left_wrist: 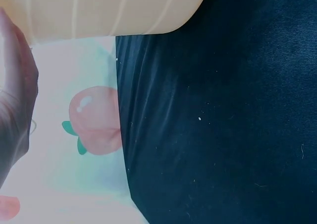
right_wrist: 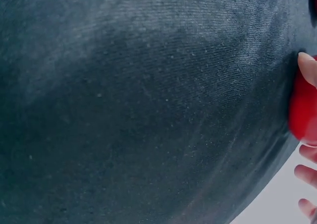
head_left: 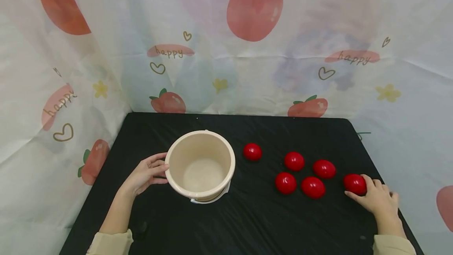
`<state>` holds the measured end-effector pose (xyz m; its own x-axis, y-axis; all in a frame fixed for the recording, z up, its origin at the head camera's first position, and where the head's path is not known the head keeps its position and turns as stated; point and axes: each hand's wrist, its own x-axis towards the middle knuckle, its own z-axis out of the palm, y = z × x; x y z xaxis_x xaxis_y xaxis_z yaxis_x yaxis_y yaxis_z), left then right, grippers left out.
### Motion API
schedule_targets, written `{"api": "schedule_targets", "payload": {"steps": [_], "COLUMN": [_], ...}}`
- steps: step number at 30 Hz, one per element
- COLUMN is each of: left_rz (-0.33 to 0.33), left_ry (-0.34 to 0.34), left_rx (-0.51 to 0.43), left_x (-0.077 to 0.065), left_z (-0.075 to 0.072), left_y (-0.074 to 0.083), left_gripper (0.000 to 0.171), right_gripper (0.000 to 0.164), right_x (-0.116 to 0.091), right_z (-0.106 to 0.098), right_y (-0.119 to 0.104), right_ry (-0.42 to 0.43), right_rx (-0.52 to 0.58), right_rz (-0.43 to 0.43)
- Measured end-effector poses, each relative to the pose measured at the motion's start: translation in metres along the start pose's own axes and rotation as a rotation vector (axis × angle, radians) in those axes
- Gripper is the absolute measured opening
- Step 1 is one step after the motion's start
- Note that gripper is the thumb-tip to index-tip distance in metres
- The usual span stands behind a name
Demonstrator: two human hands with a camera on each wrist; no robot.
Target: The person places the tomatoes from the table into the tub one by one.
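Note:
A cream bucket (head_left: 201,196) stands upright on the black-covered table, its mouth facing up and nothing inside it. My left hand (head_left: 148,173) is at the bucket's left side, fingers extended against the outer wall near the rim. In the left wrist view, that hand (left_wrist: 16,92) appears at the left edge, beside the ribbed bucket wall (left_wrist: 99,11). At the far right, my right hand (head_left: 380,200) holds a shiny red ball (head_left: 354,184) between thumb and fingers. The right wrist view shows part of this ball (right_wrist: 302,110) with the thumb over it.
Several more red balls lie between the bucket and my right hand, one (head_left: 252,152) nearest the bucket and another (head_left: 313,187) toward the front. The bucket's white handle (head_left: 226,190) hangs down in front. A fruit-printed curtain (head_left: 212,78) borders the table (head_left: 247,223) at the back and sides.

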<state>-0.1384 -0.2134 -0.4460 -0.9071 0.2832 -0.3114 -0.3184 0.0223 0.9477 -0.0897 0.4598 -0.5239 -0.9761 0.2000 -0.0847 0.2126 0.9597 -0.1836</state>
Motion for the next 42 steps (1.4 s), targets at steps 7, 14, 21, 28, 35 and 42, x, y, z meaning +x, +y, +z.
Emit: {"api": "schedule_targets", "payload": {"steps": [7, 14, 21, 28, 35, 42], "left_rz": [0.012, 0.019, 0.017, 0.026, 0.013, 0.012], "left_ry": [-0.001, 0.002, 0.013, 0.038, 0.083, 0.099], "left_rx": [0.029, 0.067, 0.063, 0.057, 0.048, 0.056], "left_x": [0.001, 0.001, 0.001, 0.001, -0.001, -0.004], "left_z": [-0.001, 0.0, 0.0, 0.002, 0.004, 0.007], "left_y": [0.001, 0.001, 0.0, 0.001, 0.004, 0.006], "left_gripper": [0.056, 0.054, 0.055, 0.055, 0.057, 0.056], "right_gripper": [0.082, 0.079, 0.08, 0.08, 0.08, 0.078], "right_x": [0.001, 0.013, 0.03, 0.042, 0.044, 0.037], "right_z": [0.001, -0.019, -0.059, -0.081, -0.081, -0.066], "right_y": [-0.004, -0.02, -0.078, -0.162, -0.248, -0.325], "right_ry": [0.04, 0.159, 0.225, 0.278, 0.341, 0.364], "right_rx": [-0.016, -0.014, -0.025, -0.024, -0.011, 0.017], "right_rz": [-0.029, -0.057, -0.187, -0.372, -0.59, -0.799]}}
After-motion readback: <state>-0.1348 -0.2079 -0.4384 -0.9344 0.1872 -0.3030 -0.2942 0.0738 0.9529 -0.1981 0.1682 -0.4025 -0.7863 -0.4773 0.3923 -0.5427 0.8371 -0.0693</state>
